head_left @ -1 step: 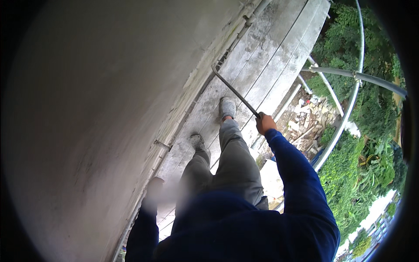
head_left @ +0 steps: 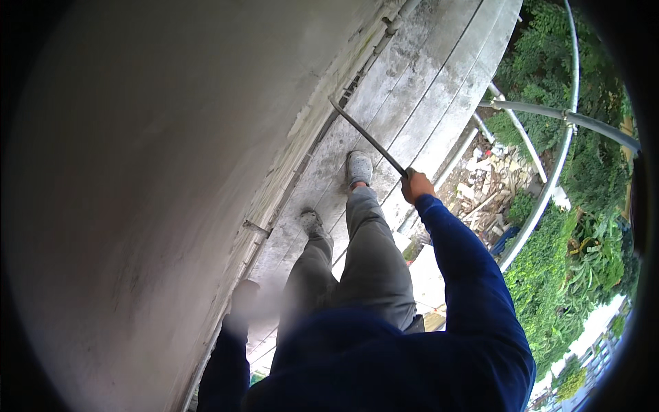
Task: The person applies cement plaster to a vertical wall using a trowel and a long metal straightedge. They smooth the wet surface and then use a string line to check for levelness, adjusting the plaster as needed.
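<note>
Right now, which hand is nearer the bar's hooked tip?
Right. The right hand grips the bar at its lower end; the left hand is low against the wall, farther off.

Soft overcast daylight, heavy fisheye bend, dark vignetted rim.

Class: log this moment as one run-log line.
right hand: grips long dark metal bar | bar tip: at grey wall base | left hand: blurred
</note>
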Tool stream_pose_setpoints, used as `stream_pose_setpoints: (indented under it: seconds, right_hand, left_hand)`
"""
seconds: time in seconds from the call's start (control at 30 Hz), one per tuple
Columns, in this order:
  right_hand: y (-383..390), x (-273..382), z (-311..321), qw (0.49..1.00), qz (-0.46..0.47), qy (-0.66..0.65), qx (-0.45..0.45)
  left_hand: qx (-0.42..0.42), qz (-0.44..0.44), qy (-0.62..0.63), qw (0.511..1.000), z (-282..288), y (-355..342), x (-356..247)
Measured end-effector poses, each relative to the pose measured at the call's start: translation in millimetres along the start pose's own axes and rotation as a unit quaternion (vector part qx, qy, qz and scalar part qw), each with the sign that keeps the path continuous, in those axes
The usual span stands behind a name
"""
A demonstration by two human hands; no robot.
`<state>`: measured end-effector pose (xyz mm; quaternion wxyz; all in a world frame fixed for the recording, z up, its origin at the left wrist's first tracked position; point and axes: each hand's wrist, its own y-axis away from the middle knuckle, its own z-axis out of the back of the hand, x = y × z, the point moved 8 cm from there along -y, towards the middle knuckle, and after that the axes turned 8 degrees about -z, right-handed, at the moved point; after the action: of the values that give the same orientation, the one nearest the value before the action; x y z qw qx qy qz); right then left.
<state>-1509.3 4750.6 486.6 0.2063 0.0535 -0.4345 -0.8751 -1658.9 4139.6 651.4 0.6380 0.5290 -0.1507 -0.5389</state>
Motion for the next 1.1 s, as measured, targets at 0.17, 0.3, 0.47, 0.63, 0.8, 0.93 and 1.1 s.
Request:
stream_pose_setpoints:
  seconds: [0.17, 0.3, 0.47, 0.63, 0.8, 0.93, 1.1]
  right_hand:
    - [-114, 25, -9, 1.000, 0.014, -0.007, -0.003]
    - [-169, 43, -10, 1.000, 0.023, 0.005, 0.005]
    - [-200, 48, -1, 0.999, 0.050, -0.006, -0.011]
    - [-235, 13, -30, 0.995, 0.078, -0.050, -0.023]
    - [-259, 12, -45, 0.992, 0.094, -0.066, -0.048]
    - [-288, 3, -76, 0.989, 0.096, -0.091, -0.064]
    - [-322, -1, -96, 0.982, 0.121, -0.109, -0.093]
  left_hand:
    - [0.008, -0.003, -0.030, 1.000, -30, -37, -78]
    - [0.024, 0.011, -0.039, 0.999, -46, -64, -80]
    - [-0.004, -0.105, -0.171, 0.980, -33, -71, -16]
    - [-0.078, -0.258, -0.321, 0.908, -18, -105, -214]
    - [-0.208, -0.371, -0.314, 0.849, 18, -115, -329]
    - [-0.260, -0.566, -0.439, 0.647, 23, -102, -379]
    - [-0.312, -0.583, -0.500, 0.559, 28, -95, -375]
